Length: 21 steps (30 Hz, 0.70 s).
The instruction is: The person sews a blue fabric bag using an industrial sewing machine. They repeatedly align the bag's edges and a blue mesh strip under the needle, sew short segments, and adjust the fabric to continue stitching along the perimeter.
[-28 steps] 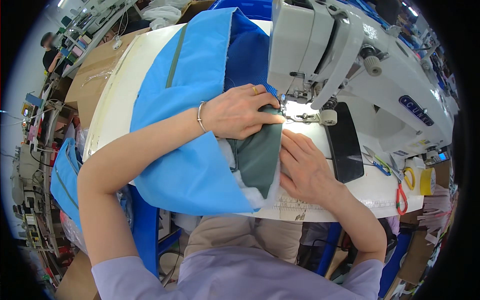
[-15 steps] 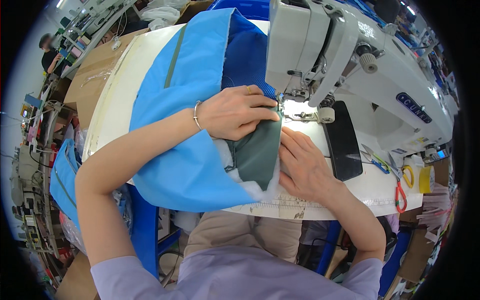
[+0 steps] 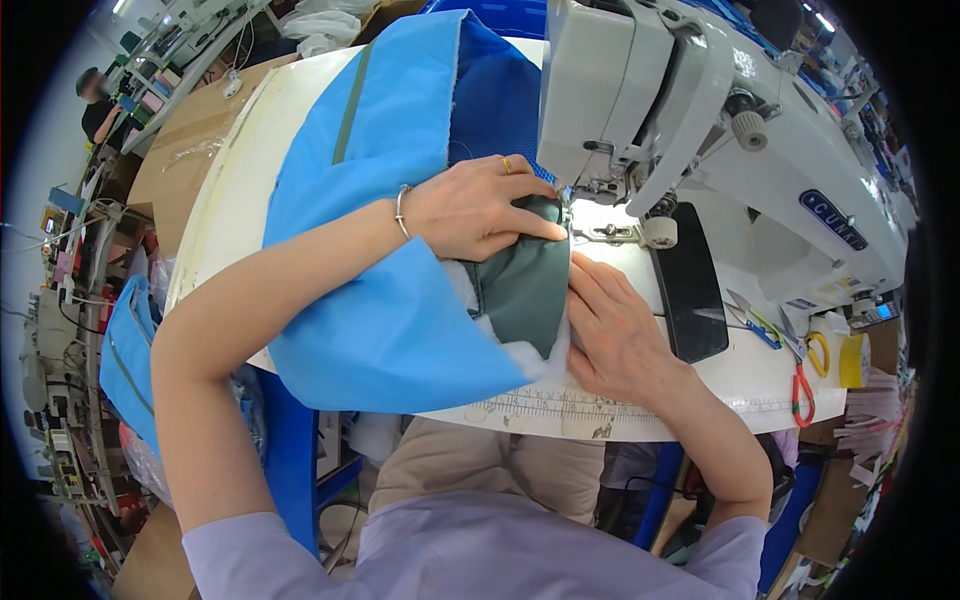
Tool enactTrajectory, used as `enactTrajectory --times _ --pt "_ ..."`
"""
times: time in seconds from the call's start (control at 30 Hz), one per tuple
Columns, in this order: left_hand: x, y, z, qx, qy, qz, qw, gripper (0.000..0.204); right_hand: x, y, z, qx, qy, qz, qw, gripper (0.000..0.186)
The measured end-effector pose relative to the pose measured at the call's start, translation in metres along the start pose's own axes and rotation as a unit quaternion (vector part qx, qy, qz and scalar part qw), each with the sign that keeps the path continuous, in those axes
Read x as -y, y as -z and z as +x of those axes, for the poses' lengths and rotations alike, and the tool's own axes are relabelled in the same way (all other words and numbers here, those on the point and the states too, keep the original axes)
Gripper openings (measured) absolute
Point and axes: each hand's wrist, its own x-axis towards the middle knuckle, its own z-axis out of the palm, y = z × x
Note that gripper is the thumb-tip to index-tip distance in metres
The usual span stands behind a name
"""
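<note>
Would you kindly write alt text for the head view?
Two bare hands, left hand and right hand, press dark green fabric flat beside a white sewing machine. Bright blue fabric drapes over the white table.

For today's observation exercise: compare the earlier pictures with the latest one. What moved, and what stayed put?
The left hand and the green fabric piece under it slid a little further toward the sewing machine. The right hand stayed flat beside the green piece, and the blue fabric still drapes over the table. Neither hand let go.
</note>
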Motion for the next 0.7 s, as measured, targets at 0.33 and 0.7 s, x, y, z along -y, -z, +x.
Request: enactTrajectory --times 0.33,0.7 --pt "0.009 0.124 -0.057 -0.175 0.229 -0.026 0.957 0.029 -0.005 0.004 -0.005 -0.214 -0.016 0.023 0.976 0.024" --pt "-0.008 0.089 -0.137 -0.239 0.671 -0.504 0.489 0.055 0.052 -0.011 0.011 -0.103 -0.124 0.108 0.981 0.038"
